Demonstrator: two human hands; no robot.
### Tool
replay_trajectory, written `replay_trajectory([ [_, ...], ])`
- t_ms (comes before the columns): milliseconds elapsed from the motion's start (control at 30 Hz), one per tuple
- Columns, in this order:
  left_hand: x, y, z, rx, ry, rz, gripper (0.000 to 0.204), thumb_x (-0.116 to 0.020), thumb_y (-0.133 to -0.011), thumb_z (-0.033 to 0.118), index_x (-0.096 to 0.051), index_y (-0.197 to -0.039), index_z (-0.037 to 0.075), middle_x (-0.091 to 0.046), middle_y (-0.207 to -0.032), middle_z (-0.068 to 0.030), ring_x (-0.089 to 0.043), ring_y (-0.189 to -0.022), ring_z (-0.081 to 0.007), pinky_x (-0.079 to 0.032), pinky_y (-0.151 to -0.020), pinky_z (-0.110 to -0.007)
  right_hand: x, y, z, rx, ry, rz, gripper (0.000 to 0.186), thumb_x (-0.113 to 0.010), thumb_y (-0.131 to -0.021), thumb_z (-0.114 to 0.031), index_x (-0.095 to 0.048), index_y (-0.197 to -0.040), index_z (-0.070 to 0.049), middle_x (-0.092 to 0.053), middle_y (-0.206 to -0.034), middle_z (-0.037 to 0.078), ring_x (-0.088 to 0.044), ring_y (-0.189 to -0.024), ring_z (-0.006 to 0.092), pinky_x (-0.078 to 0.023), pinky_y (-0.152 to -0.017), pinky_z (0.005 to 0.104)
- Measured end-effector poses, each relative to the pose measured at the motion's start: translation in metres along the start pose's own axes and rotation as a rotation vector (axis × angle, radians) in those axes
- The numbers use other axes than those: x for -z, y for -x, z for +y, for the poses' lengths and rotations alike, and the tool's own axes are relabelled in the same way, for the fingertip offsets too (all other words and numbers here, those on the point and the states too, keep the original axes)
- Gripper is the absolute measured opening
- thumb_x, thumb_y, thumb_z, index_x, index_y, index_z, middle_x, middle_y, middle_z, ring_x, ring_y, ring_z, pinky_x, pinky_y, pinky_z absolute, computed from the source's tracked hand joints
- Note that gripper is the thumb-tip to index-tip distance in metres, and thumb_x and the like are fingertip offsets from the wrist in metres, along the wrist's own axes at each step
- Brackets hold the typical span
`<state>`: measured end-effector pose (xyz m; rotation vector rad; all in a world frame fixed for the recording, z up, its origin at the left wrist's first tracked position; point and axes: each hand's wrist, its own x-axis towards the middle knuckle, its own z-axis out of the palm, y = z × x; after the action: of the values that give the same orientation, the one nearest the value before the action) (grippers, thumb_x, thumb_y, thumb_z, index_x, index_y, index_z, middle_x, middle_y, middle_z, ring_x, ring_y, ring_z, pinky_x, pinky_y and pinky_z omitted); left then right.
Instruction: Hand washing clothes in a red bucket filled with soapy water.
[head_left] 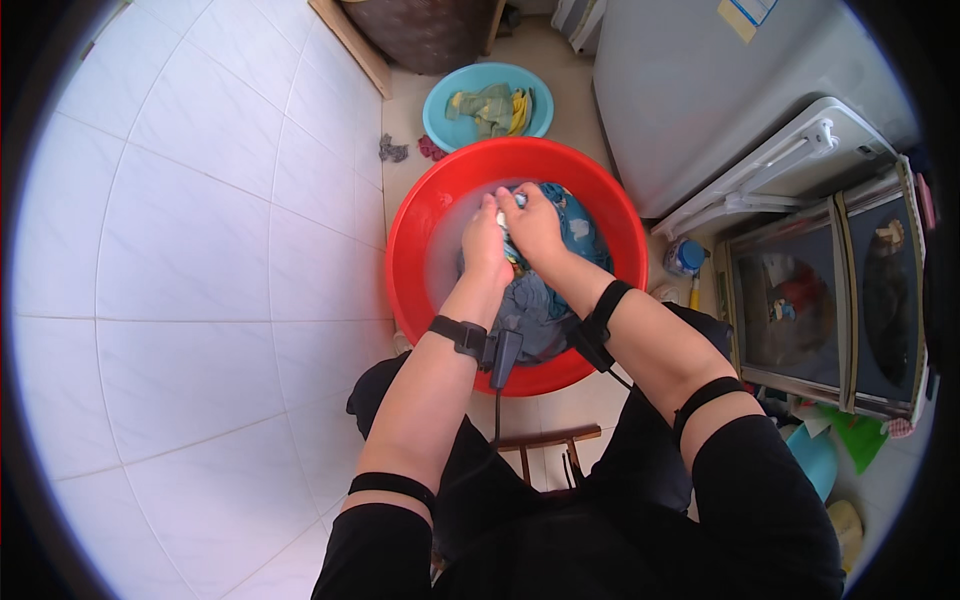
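Inside the red basin (410, 240), both hands, left hand (486, 240) and right hand (535, 226), are clamped together on a bunched, wet blue garment (578, 225), likely soft, heavy, slippery, best gripped by gathered folds.

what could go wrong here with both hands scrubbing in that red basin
Both the left hand and right hand press cloth in the water-filled red basin, so water may slosh onto the tiled floor. The wrist strap unit hangs over the rim and may get wet.
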<state>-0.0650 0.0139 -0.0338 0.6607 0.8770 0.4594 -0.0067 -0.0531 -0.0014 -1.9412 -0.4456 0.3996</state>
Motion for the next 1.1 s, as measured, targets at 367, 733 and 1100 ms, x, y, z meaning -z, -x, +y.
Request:
replay_trajectory([
  [367,-0.022,0.018,0.005,0.135,0.012,-0.024,0.031,-0.053,-0.104,0.026,-0.061,-0.121,0.002,-0.068,-0.111,-0.0123,-0.067,-0.097,-0.0230,-0.054,-0.080,-0.036,-0.005,-0.015,0.044,-0.158,-0.167,0.024,0.038,-0.062,-0.095,-0.037,-0.067,-0.102,0.001,-0.070,-0.091,0.027,-0.068,-0.092,0.0442,-0.054,-0.080,0.0473],
  [733,-0.029,0.026,0.007,0.090,-0.006,-0.059,0.026,-0.056,-0.101,0.024,-0.062,-0.113,0.001,-0.067,-0.104,-0.0117,-0.067,-0.091,-0.0230,-0.055,-0.077,-0.038,0.018,-0.006,0.010,-0.091,-0.046,0.003,0.030,-0.063,-0.093,-0.029,-0.070,-0.098,0.000,-0.071,-0.089,0.025,-0.069,-0.086,0.0437,-0.055,-0.079,0.0463],
  [1100,-0.027,0.021,0.001,0.095,0.027,-0.081,0.026,-0.052,-0.103,0.026,-0.062,-0.109,0.004,-0.068,-0.099,-0.0102,-0.068,-0.087,-0.0220,-0.056,-0.073,-0.039,0.017,0.002,0.006,0.103,0.008,0.019,0.028,-0.067,-0.092,-0.028,-0.067,-0.094,0.000,-0.070,-0.087,0.023,-0.067,-0.087,0.0407,-0.053,-0.077,0.0433],
])
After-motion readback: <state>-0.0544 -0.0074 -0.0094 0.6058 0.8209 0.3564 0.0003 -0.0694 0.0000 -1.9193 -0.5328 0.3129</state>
